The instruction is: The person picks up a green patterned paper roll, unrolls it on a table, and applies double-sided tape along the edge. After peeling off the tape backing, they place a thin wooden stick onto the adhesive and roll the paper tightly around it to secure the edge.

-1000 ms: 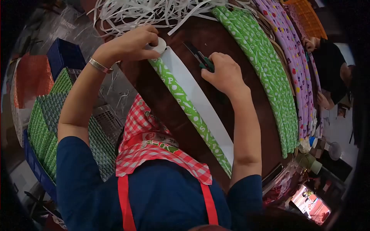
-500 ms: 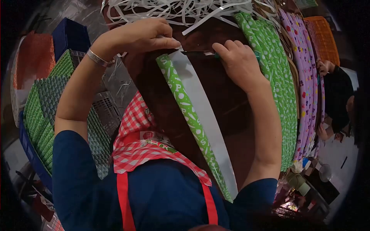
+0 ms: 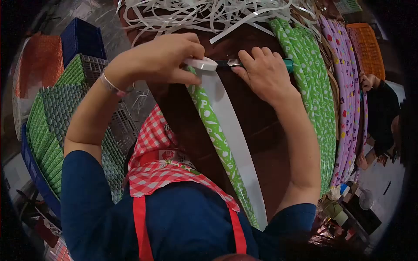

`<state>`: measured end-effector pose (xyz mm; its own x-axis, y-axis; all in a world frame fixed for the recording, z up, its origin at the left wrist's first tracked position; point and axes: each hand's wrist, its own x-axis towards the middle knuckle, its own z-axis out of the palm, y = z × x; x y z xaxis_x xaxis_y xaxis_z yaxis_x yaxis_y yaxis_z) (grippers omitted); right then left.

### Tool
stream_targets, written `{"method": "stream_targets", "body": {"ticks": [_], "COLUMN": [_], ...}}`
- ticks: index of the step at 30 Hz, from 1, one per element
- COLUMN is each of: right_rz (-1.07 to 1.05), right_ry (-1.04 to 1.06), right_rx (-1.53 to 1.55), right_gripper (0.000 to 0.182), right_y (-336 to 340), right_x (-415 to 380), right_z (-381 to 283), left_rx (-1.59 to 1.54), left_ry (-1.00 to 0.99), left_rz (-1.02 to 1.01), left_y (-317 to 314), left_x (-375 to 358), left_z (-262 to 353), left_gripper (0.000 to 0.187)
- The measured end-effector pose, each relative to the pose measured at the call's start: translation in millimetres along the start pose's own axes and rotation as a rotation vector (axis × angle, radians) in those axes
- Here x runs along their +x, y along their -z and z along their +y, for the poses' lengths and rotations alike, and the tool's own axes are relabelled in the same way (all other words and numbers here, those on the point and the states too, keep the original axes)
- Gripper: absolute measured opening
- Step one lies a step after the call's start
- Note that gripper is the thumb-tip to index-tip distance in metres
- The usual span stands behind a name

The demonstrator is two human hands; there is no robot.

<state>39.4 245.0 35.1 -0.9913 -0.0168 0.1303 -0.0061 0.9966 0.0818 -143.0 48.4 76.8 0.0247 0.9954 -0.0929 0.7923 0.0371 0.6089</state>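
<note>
My left hand point(image 3: 167, 58) is closed round a roll of white tape point(image 3: 204, 65), with its fingertips at the upper end of a green patterned sheet point(image 3: 213, 126). The sheet lies slantwise on the dark table, partly folded or rolled, its white underside point(image 3: 239, 139) showing along the right. My right hand point(image 3: 266, 74) is wrapped around a utility knife with a teal handle point(image 3: 288, 65). The knife's dark blade points left, close to the tape roll.
White paper strips point(image 3: 196, 15) lie heaped at the table's far side. Green sheets point(image 3: 311, 100) and purple ones point(image 3: 346, 100) are stacked at right, near an orange basket point(image 3: 367, 50) and another person point(image 3: 383, 113). Finished-looking green rolls point(image 3: 48, 139) fill a blue crate at left.
My left hand has turned, bringing the tape roll into view over the sheet's upper end. The knife stays in my right hand, which has shifted slightly left.
</note>
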Motion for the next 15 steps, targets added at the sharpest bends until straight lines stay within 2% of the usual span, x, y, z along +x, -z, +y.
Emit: {"method": "stream_targets", "body": {"ticks": [3, 5, 7, 10, 15], "right_rz": [0.036, 0.093, 0.111, 0.136, 0.155], "right_ry": [-0.008, -0.013, -0.008, -0.006, -0.009], "right_rx": [-0.029, -0.041, -0.049, -0.035, 0.011], "right_gripper": [0.03, 0.029, 0.029, 0.03, 0.037], "right_y": [-0.8, -1.7, -4.5, -4.9, -7.2], "right_x": [-2.2, -4.1, -5.4, -6.6, -6.1], "right_z": [-3.7, -5.7, -6.3, -6.6, -7.5], "left_rx": [0.143, 0.268, 0.317, 0.151, 0.087], "left_ry": [-0.097, -0.083, -0.098, -0.083, -0.146], "left_rz": [0.127, 0.132, 0.248, 0.224, 0.365], "left_y": [-20.2, -27.8, -38.3, -56.1, -73.7], "left_x": [-8.6, -11.4, -14.9, -20.3, -21.2], "left_z": [11.3, 22.9, 29.8, 30.7, 22.3], "left_gripper": [0.03, 0.031, 0.033, 0.037, 0.038]}}
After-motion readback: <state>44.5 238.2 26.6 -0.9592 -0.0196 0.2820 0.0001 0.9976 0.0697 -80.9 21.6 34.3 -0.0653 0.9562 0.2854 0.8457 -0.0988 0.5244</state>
